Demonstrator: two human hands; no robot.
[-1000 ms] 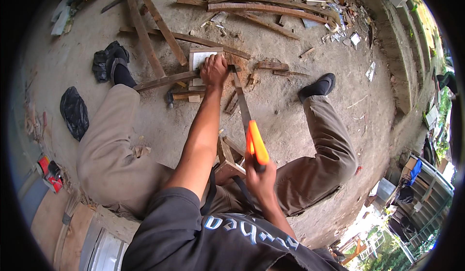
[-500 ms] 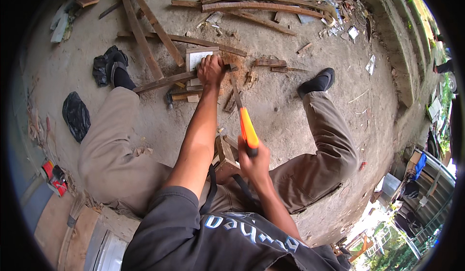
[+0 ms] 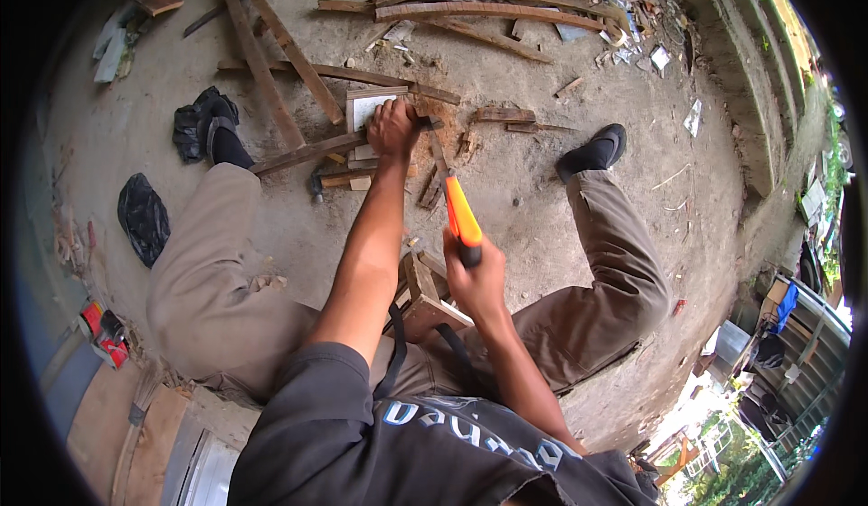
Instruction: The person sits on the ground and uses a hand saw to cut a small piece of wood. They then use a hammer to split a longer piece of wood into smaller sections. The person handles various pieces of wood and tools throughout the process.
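Note:
My right hand is closed around the black end of the orange-yellow handle of a handsaw. The saw's blade reaches forward to the right end of a dark wooden strip, just right of my left hand. Fingers wrapped over that strip, my left hand presses it down on a white-topped block. Sawdust lies around the cut end. Just nearer than the block are a short piece of wood and a hammer, its handle partly hidden.
Long wooden strips lie left of the block, and more curved boards are heaped at the far side. Short offcuts rest to the right. A black plastic bag is by my left leg. A wooden box stands between my legs.
My right hand and the saw have moved forward, away from my body, so the handle is closer to the strip. The left hand stays in place on the wooden strip.

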